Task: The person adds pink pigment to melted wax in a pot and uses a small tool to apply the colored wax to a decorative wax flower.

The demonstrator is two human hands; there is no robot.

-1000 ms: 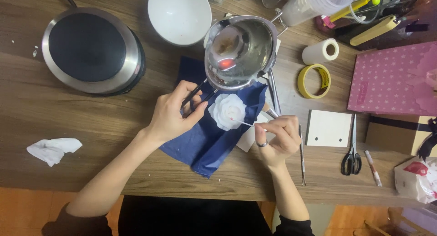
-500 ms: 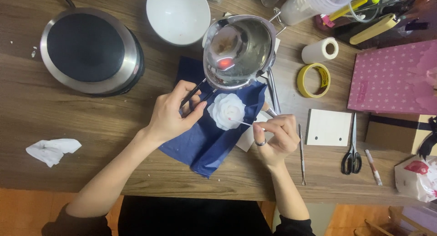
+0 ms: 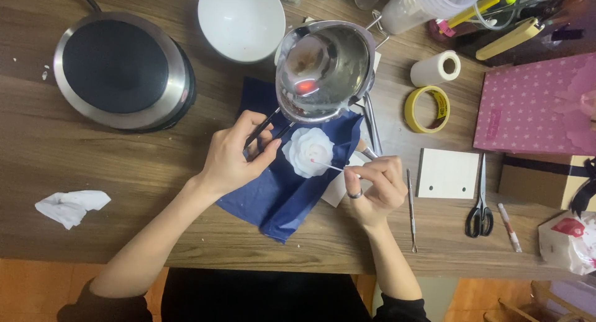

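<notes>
A white flower-shaped piece [image 3: 308, 151] lies on a dark blue cloth [image 3: 279, 192] in the middle of the wooden table. My right hand [image 3: 372, 187] pinches a thin stick [image 3: 330, 167] whose tip touches the flower. My left hand [image 3: 233, 156] grips the dark handle [image 3: 261, 131] of a small shiny metal pot [image 3: 324, 69], which hangs just above the flower. Something red glints inside the pot.
A round hot plate [image 3: 121, 71] sits at the back left, a white bowl [image 3: 241, 19] beside it. To the right lie a yellow tape roll [image 3: 426, 109], a white roll [image 3: 436, 68], a white card [image 3: 448, 173], scissors [image 3: 480, 201], a pink starred box [image 3: 534, 105]. Crumpled tissue [image 3: 71, 206] lies front left.
Barely anything has moved. My right hand has drawn the stick's tip slightly across the flower; the left hand keeps the pot in the same place.
</notes>
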